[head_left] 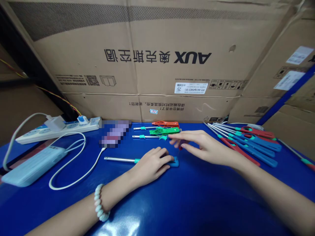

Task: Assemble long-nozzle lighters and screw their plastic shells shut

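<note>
A stick lighter with a metal barrel and blue handle [175,162] lies on the blue tabletop. My left hand [151,167] rests over its middle, fingers closed around it and hiding the trigger area. Above the handle's end is my right hand [203,146], thumb and fingers pinching a small dark red thing [180,145]. A thin shaft or wire runs down from it towards the handle; its exact kind is too small to tell. Just behind my hands lie a green stick lighter [167,131] and an orange one [166,124], barrels pointing left.
Several red and blue stick lighters [261,147] are fanned out at the right. On the left are a power strip [71,126], a pale blue power bank [34,165] and a white cable [85,185] leading to a pixelated rectangular thing [114,132]. A cardboard sheet [157,36] stands behind.
</note>
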